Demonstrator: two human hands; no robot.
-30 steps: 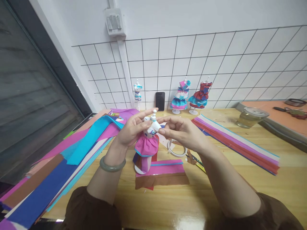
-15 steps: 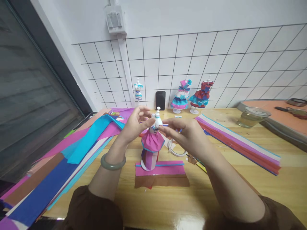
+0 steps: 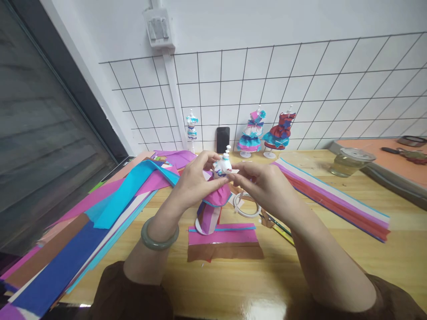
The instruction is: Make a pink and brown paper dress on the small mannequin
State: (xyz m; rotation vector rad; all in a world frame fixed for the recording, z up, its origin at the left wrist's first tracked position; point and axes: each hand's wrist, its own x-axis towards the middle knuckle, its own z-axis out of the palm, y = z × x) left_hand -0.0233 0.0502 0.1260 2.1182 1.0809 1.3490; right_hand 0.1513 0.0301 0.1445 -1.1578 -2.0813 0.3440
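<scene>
A small white mannequin doll (image 3: pixel 223 167) in a pink crepe-paper skirt (image 3: pixel 218 198) tilts to the right above the wooden table (image 3: pixel 333 249). My left hand (image 3: pixel 196 182) grips its torso from the left. From the right, the thumb and forefinger of my right hand (image 3: pixel 263 186) pinch a small white strip (image 3: pixel 235 172) against the doll's chest. The doll's round base (image 3: pixel 200 226) sits just above a pink and brown paper piece (image 3: pixel 223 242).
Long crepe-paper sheets (image 3: pixel 100 213) lie at the left, and a striped stack (image 3: pixel 333 195) at the right. A tape ring (image 3: pixel 247 205) and scissors (image 3: pixel 276 226) lie behind my right hand. Three dressed dolls (image 3: pixel 250 133) and a phone (image 3: pixel 223 140) stand by the grid wall. A lidded jar (image 3: pixel 350 162) stands at right.
The doll has risen and tipped over to the right. Both hands have shifted right with it, and my right fingers now press the white strip at its chest.
</scene>
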